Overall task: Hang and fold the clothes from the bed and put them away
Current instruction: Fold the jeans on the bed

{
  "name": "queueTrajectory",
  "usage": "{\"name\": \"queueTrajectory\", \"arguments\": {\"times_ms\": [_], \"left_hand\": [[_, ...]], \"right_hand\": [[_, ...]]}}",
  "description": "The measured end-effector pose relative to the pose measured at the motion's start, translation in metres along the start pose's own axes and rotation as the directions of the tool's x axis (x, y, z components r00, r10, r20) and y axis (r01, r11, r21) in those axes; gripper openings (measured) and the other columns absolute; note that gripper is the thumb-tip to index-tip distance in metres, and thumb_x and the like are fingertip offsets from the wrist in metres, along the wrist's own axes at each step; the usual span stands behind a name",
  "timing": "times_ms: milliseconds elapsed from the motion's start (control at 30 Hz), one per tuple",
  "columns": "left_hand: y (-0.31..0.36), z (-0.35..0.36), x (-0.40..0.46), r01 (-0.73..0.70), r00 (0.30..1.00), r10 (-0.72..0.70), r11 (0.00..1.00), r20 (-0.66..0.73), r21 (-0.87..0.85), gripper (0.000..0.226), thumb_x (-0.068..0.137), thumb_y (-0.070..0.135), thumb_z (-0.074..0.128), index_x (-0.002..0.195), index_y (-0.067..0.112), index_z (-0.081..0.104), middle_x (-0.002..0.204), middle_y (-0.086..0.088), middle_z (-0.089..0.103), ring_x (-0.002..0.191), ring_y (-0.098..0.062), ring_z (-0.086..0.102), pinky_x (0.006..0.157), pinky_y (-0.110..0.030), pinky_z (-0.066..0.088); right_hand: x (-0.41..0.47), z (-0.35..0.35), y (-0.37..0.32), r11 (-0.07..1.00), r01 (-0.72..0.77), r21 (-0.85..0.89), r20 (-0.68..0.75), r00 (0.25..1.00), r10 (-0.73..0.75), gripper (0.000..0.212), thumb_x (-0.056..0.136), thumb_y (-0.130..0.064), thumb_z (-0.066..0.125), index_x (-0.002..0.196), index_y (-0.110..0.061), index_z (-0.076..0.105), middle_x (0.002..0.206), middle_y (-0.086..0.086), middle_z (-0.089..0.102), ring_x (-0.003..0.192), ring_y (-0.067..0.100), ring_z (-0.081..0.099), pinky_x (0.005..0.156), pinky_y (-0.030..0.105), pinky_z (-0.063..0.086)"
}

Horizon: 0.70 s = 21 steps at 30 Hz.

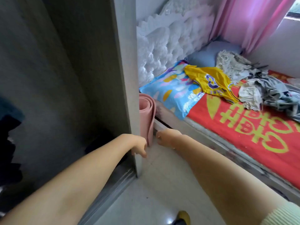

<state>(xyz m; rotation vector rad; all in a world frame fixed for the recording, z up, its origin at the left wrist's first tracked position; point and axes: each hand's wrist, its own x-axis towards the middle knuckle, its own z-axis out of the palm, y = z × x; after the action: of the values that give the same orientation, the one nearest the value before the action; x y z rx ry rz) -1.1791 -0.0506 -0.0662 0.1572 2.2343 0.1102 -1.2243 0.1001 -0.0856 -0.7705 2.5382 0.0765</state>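
A yellow basketball jersey [209, 82] with a purple number lies crumpled on the bed [243, 127], half over a blue patterned pillow [172, 93]. To its right sits a heap of grey and pale clothes [263, 88]. My left hand [140, 146] hangs low by the wardrobe's edge with loosely curled fingers, holding nothing. My right hand [168, 138] hangs beside it near the bed frame, fingers also loosely curled and empty. Both hands are well below and left of the clothes.
An open wardrobe [73, 78] with a grey side panel [128, 78] fills the left; dark garments [8, 143] hang inside. A rolled pink mat [146, 117] stands between wardrobe and bed. A white tufted headboard [164, 46], pink curtain [253, 21] and pale tiled floor [154, 192] surround them.
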Motion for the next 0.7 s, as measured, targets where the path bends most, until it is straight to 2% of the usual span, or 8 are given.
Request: {"name": "queueTrajectory", "arguments": {"times_ms": [67,133,267,367,500,533,633,700], "left_hand": [[0.039,-0.017,0.016,-0.087,0.991,0.096,0.992,-0.097,0.087,0.038,0.090,0.036,0.058,0.117,0.009,0.057,0.113,-0.010,0.064,0.093,-0.025,0.063,0.071,-0.033,0.053],[0.081,-0.038,0.035,-0.140,0.970,0.163,0.981,-0.183,0.131,0.040,0.089,0.037,0.059,0.120,0.010,0.058,0.119,-0.009,0.062,0.103,-0.026,0.060,0.089,-0.037,0.051],[0.167,-0.070,0.069,-0.213,0.926,0.268,0.952,-0.265,0.218,0.047,0.091,0.039,0.056,0.129,0.012,0.053,0.131,-0.007,0.054,0.117,-0.026,0.052,0.098,-0.035,0.044],[0.246,-0.082,0.096,-0.256,0.918,0.313,0.937,-0.245,0.239,0.049,0.092,0.041,0.055,0.132,0.013,0.051,0.131,-0.007,0.055,0.117,-0.025,0.053,0.099,-0.038,0.044],[0.331,-0.095,0.117,-0.319,0.896,0.376,0.915,-0.237,0.246,0.046,0.094,0.039,0.052,0.131,0.013,0.050,0.127,-0.008,0.056,0.086,-0.018,0.058,0.075,-0.028,0.045],[0.350,-0.099,0.122,-0.338,0.888,0.394,0.909,-0.238,0.244,0.046,0.094,0.039,0.052,0.132,0.013,0.050,0.131,-0.007,0.053,0.088,-0.018,0.058,0.076,-0.029,0.046],[0.391,-0.116,0.138,-0.353,0.884,0.409,0.901,-0.225,0.251,0.048,0.094,0.041,0.051,0.135,0.014,0.048,0.136,-0.005,0.051,0.116,-0.022,0.053,0.096,-0.037,0.045],[0.406,-0.128,0.151,-0.345,0.887,0.407,0.898,-0.218,0.272,0.050,0.095,0.042,0.051,0.137,0.015,0.047,0.137,-0.005,0.050,0.119,-0.023,0.051,0.097,-0.038,0.045]], "right_hand": [[-0.023,0.002,0.046,0.994,-0.106,0.037,-0.024,0.994,0.107,0.035,0.094,-0.035,0.048,0.125,-0.019,0.056,0.121,0.006,0.060,0.110,0.027,0.058,0.081,0.033,0.046],[-0.047,0.007,0.096,0.980,-0.189,0.059,-0.041,0.981,0.191,0.036,0.095,-0.035,0.046,0.126,-0.019,0.055,0.123,0.006,0.059,0.111,0.027,0.057,0.080,0.033,0.046],[-0.092,0.019,0.187,0.944,-0.315,0.101,-0.026,0.947,0.319,0.035,0.097,-0.032,0.046,0.129,-0.019,0.054,0.124,0.003,0.059,0.110,0.025,0.057,0.083,0.036,0.048],[-0.132,0.032,0.264,0.912,-0.386,0.143,-0.007,0.921,0.390,0.033,0.097,-0.031,0.046,0.127,-0.017,0.055,0.120,0.004,0.061,0.103,0.024,0.059,0.080,0.035,0.052],[-0.178,0.044,0.349,0.872,-0.466,0.148,0.002,0.882,0.471,0.033,0.099,-0.032,0.044,0.125,-0.016,0.055,0.115,0.002,0.062,0.095,0.020,0.061,0.077,0.033,0.055],[-0.188,0.046,0.369,0.860,-0.487,0.150,0.003,0.870,0.493,0.033,0.099,-0.031,0.044,0.125,-0.015,0.055,0.115,0.002,0.062,0.095,0.020,0.061,0.074,0.032,0.055],[-0.209,0.047,0.417,0.823,-0.543,0.168,0.011,0.836,0.549,0.032,0.099,-0.028,0.043,0.124,-0.014,0.057,0.114,0.003,0.063,0.087,0.018,0.062,0.065,0.029,0.054],[-0.213,0.047,0.438,0.804,-0.562,0.195,0.016,0.822,0.570,0.033,0.099,-0.029,0.042,0.125,-0.014,0.056,0.113,0.003,0.063,0.072,0.015,0.059,0.057,0.026,0.050]]}}
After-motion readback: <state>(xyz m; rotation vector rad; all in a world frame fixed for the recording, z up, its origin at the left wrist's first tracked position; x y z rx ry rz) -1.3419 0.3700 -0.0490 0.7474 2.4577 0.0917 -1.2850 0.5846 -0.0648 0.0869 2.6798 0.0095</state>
